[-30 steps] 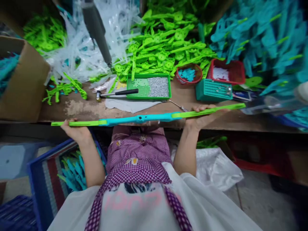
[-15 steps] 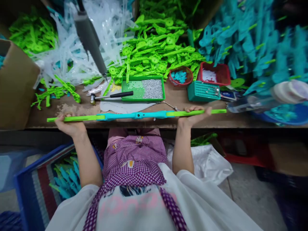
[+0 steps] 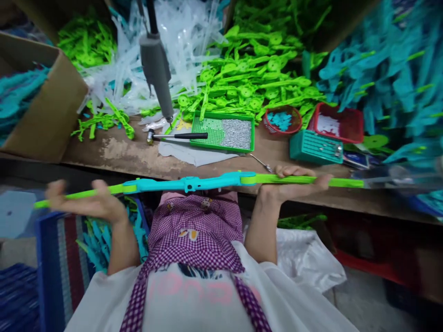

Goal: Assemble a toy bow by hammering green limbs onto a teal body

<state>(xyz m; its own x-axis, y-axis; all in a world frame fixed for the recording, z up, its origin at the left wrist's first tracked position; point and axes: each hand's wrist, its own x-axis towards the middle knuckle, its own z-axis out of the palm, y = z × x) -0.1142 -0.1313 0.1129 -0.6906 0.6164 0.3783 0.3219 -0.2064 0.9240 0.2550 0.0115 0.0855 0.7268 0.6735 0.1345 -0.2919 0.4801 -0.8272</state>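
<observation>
A long jointed plastic bar [image 3: 197, 184], turquoise in the middle with a lime-green arm at each end, stretches across in front of me, near the bench's front edge. My right hand [image 3: 294, 186] is closed round its right green arm, thumb pointing outward. The left green arm lies between the thumb and fingers of my left hand [image 3: 86, 203], which holds it loosely and is slightly blurred. The bar's left end hangs a little lower than its right. Beyond it, a small black-handled hammer [image 3: 190, 136] leans on a green tray [image 3: 204, 146] of small silver metal pieces.
A grey power screwdriver [image 3: 157, 69] hangs over the bench [image 3: 114, 154]. Green parts [image 3: 256, 78] and turquoise parts [image 3: 384, 78] are heaped behind. Red and teal baskets [image 3: 316, 150] stand at the right, a cardboard box [image 3: 58, 110] at the left. A blue crate [image 3: 51, 272] is below.
My left hand and the bar's left end have dropped toward me and left, off the bench edge. The left fingers have loosened. My view has shifted left.
</observation>
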